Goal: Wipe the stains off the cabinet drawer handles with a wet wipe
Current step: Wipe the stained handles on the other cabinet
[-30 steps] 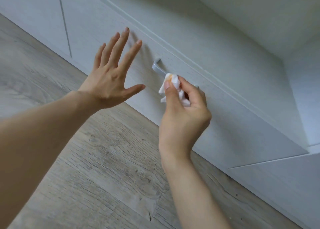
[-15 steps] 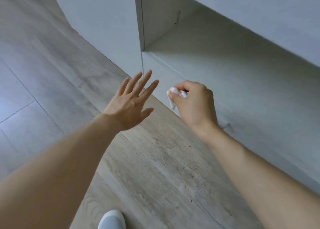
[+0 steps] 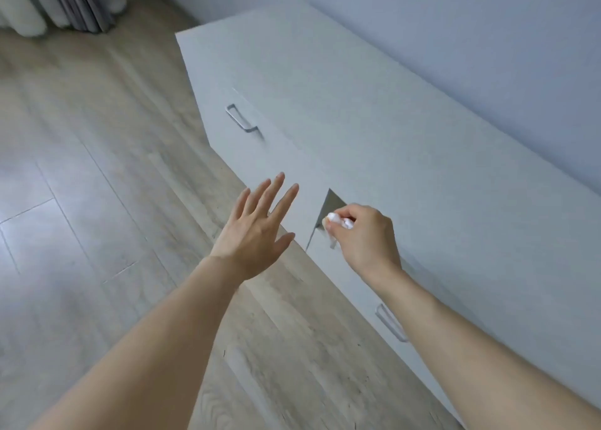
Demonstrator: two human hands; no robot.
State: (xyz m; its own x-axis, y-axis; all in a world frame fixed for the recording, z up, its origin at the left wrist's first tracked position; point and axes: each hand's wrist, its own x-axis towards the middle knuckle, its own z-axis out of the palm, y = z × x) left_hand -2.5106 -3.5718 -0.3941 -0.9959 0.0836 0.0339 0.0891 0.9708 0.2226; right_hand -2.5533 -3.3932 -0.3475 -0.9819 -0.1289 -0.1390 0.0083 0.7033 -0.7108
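Note:
A long pale grey cabinet stands against the wall. Its far drawer carries a metal bar handle. A second metal handle shows on the near drawer, partly behind my right forearm. My right hand grips a crumpled white wet wipe with an orange stain, held in the air in front of the open niche between the drawers. My left hand hovers with fingers spread in front of the cabinet, touching nothing.
Light wood-plank floor spreads to the left and below. Grey curtains hang at the top left corner. A pale wall runs behind the cabinet.
The view has risen from close to the drawer front to above the cabinet. My right hand has left the handle it was wiping and still holds the wipe. My left hand stays spread.

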